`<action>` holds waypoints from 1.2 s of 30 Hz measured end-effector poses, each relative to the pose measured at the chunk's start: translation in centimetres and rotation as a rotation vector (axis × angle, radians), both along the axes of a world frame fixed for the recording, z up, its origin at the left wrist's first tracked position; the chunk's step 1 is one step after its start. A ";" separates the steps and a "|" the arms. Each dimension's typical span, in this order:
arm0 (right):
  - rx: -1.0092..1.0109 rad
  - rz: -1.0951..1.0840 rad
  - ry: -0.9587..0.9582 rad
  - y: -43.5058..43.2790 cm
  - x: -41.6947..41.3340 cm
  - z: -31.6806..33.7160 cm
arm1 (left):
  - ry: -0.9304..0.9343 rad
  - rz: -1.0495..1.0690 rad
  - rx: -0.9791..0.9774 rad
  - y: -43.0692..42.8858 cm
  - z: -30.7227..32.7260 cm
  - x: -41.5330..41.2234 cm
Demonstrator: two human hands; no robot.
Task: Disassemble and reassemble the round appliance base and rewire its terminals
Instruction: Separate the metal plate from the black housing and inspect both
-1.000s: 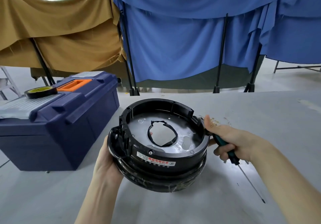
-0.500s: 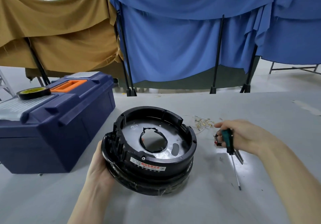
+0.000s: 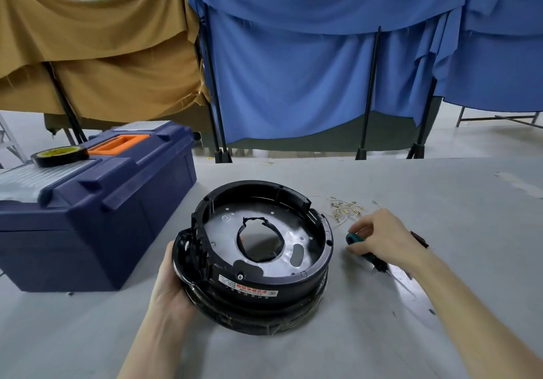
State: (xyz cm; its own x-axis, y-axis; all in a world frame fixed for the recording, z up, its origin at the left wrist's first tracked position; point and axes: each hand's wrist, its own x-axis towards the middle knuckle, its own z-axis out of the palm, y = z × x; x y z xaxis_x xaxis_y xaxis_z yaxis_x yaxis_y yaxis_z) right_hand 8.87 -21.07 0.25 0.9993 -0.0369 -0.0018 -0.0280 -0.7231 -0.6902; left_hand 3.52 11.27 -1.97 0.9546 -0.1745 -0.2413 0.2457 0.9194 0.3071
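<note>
Rewiring stage, seemingly: round appliance base (image 3: 255, 261) on table at centre, cupped at its 8 o'clock rim by left hand (image 3: 173, 284); screwdriver (image 3: 352, 239) at 3 o'clock, clasped by right hand (image 3: 382, 240). Next, probably: reach loose terminals (image 3: 346, 209) at 1 o'clock.

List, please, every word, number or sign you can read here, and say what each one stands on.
Label on the round appliance base: a red strip and small print, seen upside down, too blurred to read.
Round stamp on its metal plate: too small to read.
Toolbox, tape roll, screwdriver: no text visible.
</note>
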 end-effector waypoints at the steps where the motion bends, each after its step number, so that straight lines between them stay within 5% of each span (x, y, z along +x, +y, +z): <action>1: -0.032 -0.003 -0.008 -0.1 0.1 -0.1 | 0.000 0.002 0.017 0.0 -0.2 0.1; 8: -0.017 -0.036 -0.076 -0.1 0.3 -0.1 | 0.016 -0.012 0.059 -0.2 -0.5 0.4; 17: 0.255 0.028 -0.540 5.2 -2.8 5.3 | 0.029 -0.055 -0.012 -1.2 -0.2 0.0; 21: 0.179 0.194 -0.500 10.2 -3.1 5.7 | -0.021 -0.112 0.011 -1.6 -0.1 -0.2; 25: -0.250 0.063 -0.366 11.5 -0.9 4.9 | -0.032 -0.105 0.026 -1.5 -0.2 -0.3; 30: -0.195 0.032 -0.132 7.9 0.4 3.2 | -0.021 0.023 0.117 -1.5 0.0 -0.1; 36: -0.208 0.027 -0.138 7.0 1.1 2.4 | 0.078 0.305 0.220 -1.3 -0.3 0.5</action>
